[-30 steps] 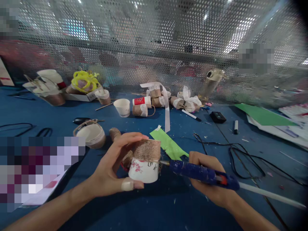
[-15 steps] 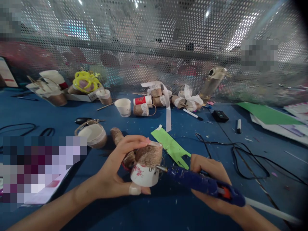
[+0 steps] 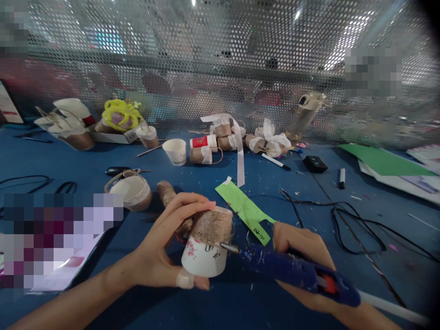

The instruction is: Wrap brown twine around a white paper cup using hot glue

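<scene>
My left hand grips a paper cup between its thumb and fingers; a bandage wraps the thumb. Brown twine is wound around the upper part of the cup, and the white lower part shows a printed pattern. In my right hand is a blue hot glue gun, a white glue stick coming out of its back. Its metal nozzle is at the cup's side, by the lowest turns of twine. Behind my left hand lies a roll of twine, partly hidden.
A green paper strip lies just beyond the cup. A handled cup stands left. Farther back are a white cup, several twine-wrapped cups and a bottle. Black cable runs across the right side.
The cup has tilted slightly, its white end shifting down and left. The glue gun has moved a little lower, its nozzle still at the cup's side.
</scene>
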Available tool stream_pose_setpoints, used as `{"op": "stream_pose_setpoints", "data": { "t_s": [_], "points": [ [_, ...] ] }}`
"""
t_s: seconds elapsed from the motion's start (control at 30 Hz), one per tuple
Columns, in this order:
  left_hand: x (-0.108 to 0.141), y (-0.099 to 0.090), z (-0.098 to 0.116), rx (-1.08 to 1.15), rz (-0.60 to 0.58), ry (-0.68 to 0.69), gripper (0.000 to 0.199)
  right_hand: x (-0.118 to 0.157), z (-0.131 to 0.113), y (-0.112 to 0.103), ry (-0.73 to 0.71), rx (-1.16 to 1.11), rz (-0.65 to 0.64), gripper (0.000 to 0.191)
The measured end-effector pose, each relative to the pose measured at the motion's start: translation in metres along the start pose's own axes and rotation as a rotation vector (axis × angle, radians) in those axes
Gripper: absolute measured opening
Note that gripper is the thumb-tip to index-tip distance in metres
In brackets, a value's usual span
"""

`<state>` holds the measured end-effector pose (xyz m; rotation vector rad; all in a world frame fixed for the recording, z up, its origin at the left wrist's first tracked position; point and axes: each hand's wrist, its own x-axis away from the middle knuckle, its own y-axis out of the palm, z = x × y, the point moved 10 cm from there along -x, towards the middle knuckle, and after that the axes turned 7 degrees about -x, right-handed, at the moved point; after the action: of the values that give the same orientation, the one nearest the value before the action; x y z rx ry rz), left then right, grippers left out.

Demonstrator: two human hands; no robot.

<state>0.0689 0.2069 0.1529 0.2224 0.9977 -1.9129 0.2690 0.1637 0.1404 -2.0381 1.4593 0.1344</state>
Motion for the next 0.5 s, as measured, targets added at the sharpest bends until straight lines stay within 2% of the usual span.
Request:
{"op": "stream_pose_setpoints", "data": {
  "t_s": [0.23,0.37,0.5],
  "points": [
    [0.0044,0.0017,-0.0049,0.138,0.007,-0.018,0.087,-0.0009,-0.0059,-0.001,-0.033,0.02,0.023,0.022],
    [0.0049,-0.0016,-0.0072,0.217,0.064,-0.013,0.085,-0.001,0.0006,-0.002,0.006,0.011,0.03,0.026],
    [0.0061,-0.0009,-0.0097,0.239,0.061,-0.022,0.086,0.0008,0.0034,-0.0017,0.008,0.016,0.016,0.025]
  ]
}}
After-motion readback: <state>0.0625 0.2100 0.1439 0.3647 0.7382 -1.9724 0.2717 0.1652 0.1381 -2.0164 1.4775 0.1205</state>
